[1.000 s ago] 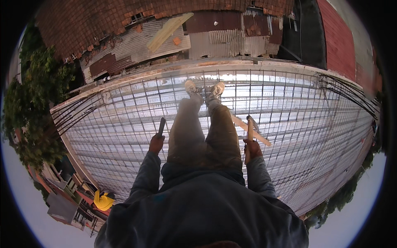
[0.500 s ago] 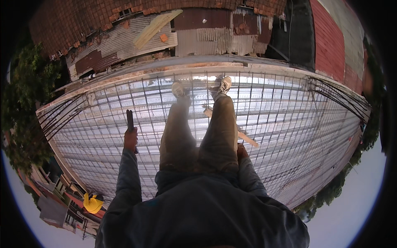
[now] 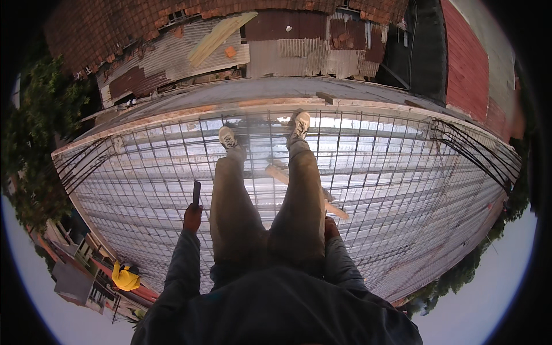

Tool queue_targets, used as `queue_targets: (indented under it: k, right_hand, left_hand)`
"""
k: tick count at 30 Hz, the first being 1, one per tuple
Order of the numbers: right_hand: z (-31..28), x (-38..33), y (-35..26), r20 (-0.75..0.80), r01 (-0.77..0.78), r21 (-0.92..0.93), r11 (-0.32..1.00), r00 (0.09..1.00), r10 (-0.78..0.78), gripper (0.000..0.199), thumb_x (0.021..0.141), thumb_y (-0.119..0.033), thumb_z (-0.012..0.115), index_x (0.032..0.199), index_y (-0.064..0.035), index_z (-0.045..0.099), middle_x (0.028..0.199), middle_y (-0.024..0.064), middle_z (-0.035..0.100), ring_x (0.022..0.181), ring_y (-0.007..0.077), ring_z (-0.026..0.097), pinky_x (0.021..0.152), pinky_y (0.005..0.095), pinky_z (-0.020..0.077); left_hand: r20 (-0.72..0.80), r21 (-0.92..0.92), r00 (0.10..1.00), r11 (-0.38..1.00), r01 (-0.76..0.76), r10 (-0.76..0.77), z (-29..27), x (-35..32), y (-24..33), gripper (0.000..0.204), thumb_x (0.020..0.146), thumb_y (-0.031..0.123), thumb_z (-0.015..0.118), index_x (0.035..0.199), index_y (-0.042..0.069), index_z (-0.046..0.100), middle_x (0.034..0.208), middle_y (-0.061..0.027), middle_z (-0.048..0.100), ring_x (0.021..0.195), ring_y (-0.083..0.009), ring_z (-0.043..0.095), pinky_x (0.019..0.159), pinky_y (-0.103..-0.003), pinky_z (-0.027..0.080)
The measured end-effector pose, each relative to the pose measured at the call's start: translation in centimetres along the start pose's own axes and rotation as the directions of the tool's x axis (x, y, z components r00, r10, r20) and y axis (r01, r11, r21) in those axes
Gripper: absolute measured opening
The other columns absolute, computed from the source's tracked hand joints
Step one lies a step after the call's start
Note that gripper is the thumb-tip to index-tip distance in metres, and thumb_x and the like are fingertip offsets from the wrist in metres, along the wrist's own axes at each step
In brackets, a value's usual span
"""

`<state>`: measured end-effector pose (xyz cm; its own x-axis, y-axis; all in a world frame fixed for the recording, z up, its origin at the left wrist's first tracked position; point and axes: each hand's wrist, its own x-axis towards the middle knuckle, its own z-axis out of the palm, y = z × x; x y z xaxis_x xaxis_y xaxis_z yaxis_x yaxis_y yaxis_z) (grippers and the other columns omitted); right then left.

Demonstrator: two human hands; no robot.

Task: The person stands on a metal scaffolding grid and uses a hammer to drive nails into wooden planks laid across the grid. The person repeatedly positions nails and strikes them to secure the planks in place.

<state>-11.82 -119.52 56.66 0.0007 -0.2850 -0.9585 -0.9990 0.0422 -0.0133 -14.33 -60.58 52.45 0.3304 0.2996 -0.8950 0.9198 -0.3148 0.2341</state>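
Left hand (image 3: 192,217) clamped on dark tool (image 3: 196,193), open rebar grid (image 3: 402,190) all around.

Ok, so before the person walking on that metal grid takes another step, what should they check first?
1. Left hand has a firm hold on the short dark tool: ok, fingers closed round it.
2. Right hand is free: cannot tell, the leg mostly hides it.
3. Both pale sneakers land on the grey steel bar grid: ok.
4. The light wooden plank lying on the grid by the right leg is out of the way: not ok, it lies close beside the feet.
5. The edge of the grid is far off: ok, the feet stand well inside it.
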Motion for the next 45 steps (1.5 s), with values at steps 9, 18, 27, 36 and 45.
queue_targets:
  k: [9,18,27,36,45]
  right_hand:
    - [-4.9,9.7,-9.0,-0.018,-0.057,-0.044,0.997,0.998,0.056,0.033,0.092,-0.024,0.074,0.110,0.0030,0.067,0.076,0.0054,0.061,0.060,0.0190,0.060,0.054,0.0375,0.0501]
    - [-2.7,18.9,-12.7,-0.032,0.065,0.141,0.988,0.998,-0.061,0.026,0.088,-0.020,0.078,0.101,-0.0066,0.060,0.070,0.0007,0.051,0.052,0.0148,0.049,0.047,0.0350,0.0424]
    - [-0.2,35.9,-7.6,-0.333,0.228,-0.064,0.972,0.913,-0.236,0.031,0.089,-0.024,0.077,0.101,-0.0011,0.060,0.071,0.0021,0.055,0.055,0.0171,0.056,0.049,0.0363,0.0461]
    - [5.2,49.1,-7.9,-0.509,0.401,0.331,0.854,0.838,-0.196,0.034,0.095,-0.028,0.074,0.103,-0.0023,0.053,0.080,0.0050,0.057,0.066,0.0176,0.057,0.058,0.0350,0.0499]
    - [5.5,52.9,-8.5,-0.216,0.092,0.125,0.988,0.974,-0.063,0.044,0.103,-0.050,0.067,0.106,-0.0077,0.055,0.085,0.0031,0.062,0.072,0.0148,0.065,0.061,0.0312,0.0571]
  left_hand:
    - [-0.084,-0.337,0.994,0.936,-0.100,0.077,9.7,2.6,12.5,0.020,0.108,0.030,0.065,0.104,0.011,0.062,0.074,0.0069,0.051,0.058,-0.0032,0.043,0.050,-0.025,0.037]
    - [0.107,-0.536,0.988,0.844,-0.034,0.107,13.0,5.5,8.2,0.036,0.112,0.019,0.055,0.143,0.002,0.058,0.129,-0.0075,0.069,0.115,-0.0164,0.066,0.097,-0.034,0.055]
    - [0.223,-0.370,0.973,0.929,0.023,0.065,15.1,19.1,8.4,0.034,0.109,0.028,0.063,0.133,0.005,0.062,0.090,0.0044,0.056,0.077,-0.0068,0.047,0.067,-0.028,0.043]
    - [0.367,0.182,0.895,0.924,-0.337,0.254,22.7,35.5,12.7,0.028,0.106,0.022,0.064,0.128,0.003,0.063,0.094,-0.0167,0.066,0.085,-0.0255,0.060,0.081,-0.041,0.051]
    - [0.681,0.320,0.618,0.600,-0.733,0.392,29.2,41.5,17.9,0.040,0.094,0.021,0.072,0.132,0.010,0.066,0.126,-0.0124,0.072,0.116,-0.0360,0.070,0.097,-0.047,0.057]
